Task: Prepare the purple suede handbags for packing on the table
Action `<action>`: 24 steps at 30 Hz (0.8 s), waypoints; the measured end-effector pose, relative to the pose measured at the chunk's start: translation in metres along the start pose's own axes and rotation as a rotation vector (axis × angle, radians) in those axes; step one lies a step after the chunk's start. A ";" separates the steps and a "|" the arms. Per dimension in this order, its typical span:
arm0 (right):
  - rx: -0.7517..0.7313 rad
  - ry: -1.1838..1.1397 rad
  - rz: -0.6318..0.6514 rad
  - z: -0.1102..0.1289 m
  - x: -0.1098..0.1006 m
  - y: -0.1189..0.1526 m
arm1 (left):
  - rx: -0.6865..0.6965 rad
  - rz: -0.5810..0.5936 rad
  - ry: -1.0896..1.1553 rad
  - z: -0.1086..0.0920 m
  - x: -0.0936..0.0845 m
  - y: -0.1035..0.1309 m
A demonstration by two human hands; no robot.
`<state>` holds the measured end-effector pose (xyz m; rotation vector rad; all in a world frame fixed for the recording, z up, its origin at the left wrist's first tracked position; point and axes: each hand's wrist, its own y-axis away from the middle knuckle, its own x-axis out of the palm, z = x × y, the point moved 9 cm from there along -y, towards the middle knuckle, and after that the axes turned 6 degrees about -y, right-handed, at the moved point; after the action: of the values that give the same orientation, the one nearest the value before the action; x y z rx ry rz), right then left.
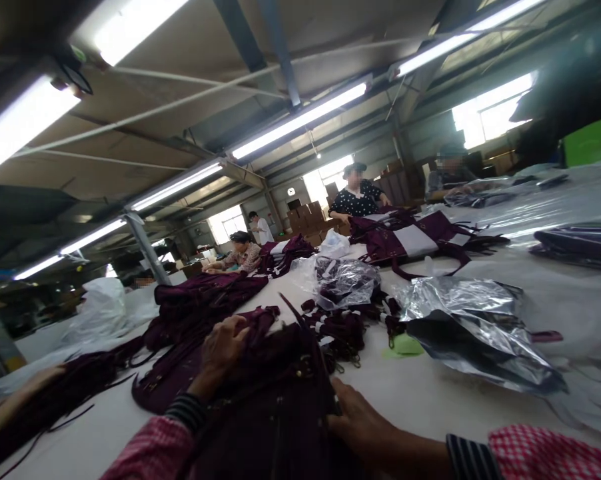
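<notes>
A dark purple bag (pixel 260 413) with small metal studs and straps lies right in front of me. My left hand (pixel 223 350) rests on its upper part, fingers curled into the fabric near a white piece at the opening. At the bag's right edge my right hand (pixel 358 417) grips the side, with the thumb up and the other fingers partly hidden. A long dark strap (pixel 305 327) rises between my hands. Just beyond lies a heap of small purple straps (pixel 338 333) with white bands and metal clasps.
More purple bags (pixel 210 293) are stacked at the left, and others (pixel 410 240) lie farther back. Clear plastic bags (pixel 345 280) and a silvery plastic sheet (pixel 480 333) cover the white table's right side. A co-worker's forearm (pixel 25 393) reaches in from the left. Several people work beyond.
</notes>
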<state>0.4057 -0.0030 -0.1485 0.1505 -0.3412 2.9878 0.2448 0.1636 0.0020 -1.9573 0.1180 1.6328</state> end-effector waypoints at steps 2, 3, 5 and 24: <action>0.035 -0.027 0.005 -0.019 -0.009 -0.003 | 0.000 0.078 0.048 -0.010 0.031 -0.011; 0.035 -0.054 0.028 -0.023 -0.009 -0.005 | 0.046 0.130 0.079 -0.021 0.045 -0.011; 0.041 -0.136 0.079 -0.027 -0.006 -0.008 | 0.191 0.234 0.120 -0.048 0.069 -0.001; 0.177 -0.335 0.011 -0.033 -0.011 -0.014 | 0.458 0.415 0.412 -0.131 0.105 0.065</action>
<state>0.4155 0.0170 -0.1790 0.6725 -0.1082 2.9938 0.3580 0.0773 -0.1089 -1.9441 1.0226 1.2507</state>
